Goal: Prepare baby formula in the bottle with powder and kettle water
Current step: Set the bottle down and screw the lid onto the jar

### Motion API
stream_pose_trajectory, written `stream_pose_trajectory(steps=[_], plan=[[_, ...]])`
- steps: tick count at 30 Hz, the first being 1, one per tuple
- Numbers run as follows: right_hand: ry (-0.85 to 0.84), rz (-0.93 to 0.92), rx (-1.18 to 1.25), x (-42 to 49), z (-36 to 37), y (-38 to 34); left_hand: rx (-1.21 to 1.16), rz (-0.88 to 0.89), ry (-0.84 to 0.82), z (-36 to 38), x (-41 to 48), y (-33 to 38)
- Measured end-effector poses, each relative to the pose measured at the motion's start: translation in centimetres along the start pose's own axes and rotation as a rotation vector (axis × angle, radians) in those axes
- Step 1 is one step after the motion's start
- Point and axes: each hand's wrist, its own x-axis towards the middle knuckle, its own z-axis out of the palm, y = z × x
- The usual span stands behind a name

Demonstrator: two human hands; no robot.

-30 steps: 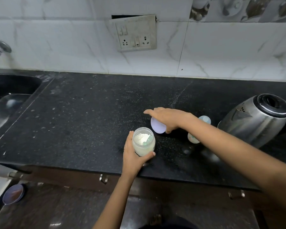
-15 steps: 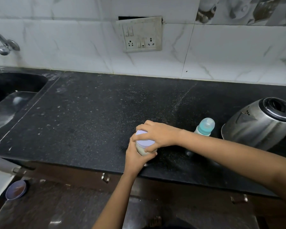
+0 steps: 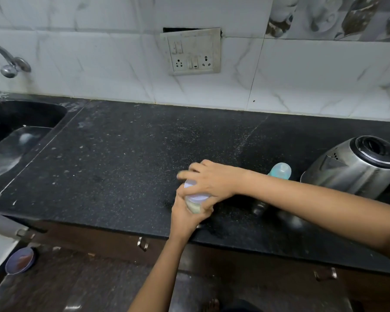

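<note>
– Black stone counter [image 3: 122, 165], front edge: what is held?
– Powder jar [image 3: 195, 207], clear wall, pale powder showing through. Lavender lid [image 3: 193, 195] sits on its mouth.
– Left hand [image 3: 186, 218]?
– Comes up from the near side, fingers and thumb curled round the jar body. The base is hidden, so I cannot tell whether the jar rests on the counter.
– Right hand [image 3: 212, 181]?
– On top, fingers bent down over the lid rim and gripping it. One finger is blurred. Its forearm crosses in from the right.
– Baby bottle [image 3: 279, 170]?
– Upright on the counter behind that forearm, teal teat cap showing, body mostly covered. Apart from the jar, just left of the kettle [image 3: 356, 170].
– Kettle?
– Steel, far right, spout facing the bottle; no hand on it.
– Surroundings?
– Sink [image 3: 61, 113] sunk in the counter at left, tap [image 3: 9, 66] above it. White socket plate [image 3: 193, 52] on marbled tile. Small bowl [image 3: 20, 260] on the floor, lower left.
</note>
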Motion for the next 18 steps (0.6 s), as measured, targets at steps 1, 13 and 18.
stream_pose_trajectory(steps=[1, 13, 18], plan=[[-0.036, -0.059, -0.010, 0.2, 0.7, 0.6, -0.002, 0.001, -0.001, 0.0, 0.0, 0.1], [0.131, 0.668, 0.281, 1.3, 4.6, -3.5, -0.012, -0.050, 0.072, 1.0, -0.2, 1.0], [0.754, 1.116, 1.149, -1.9, 6.8, -6.6, 0.051, 0.025, 0.049, 0.5, -0.3, 0.7]])
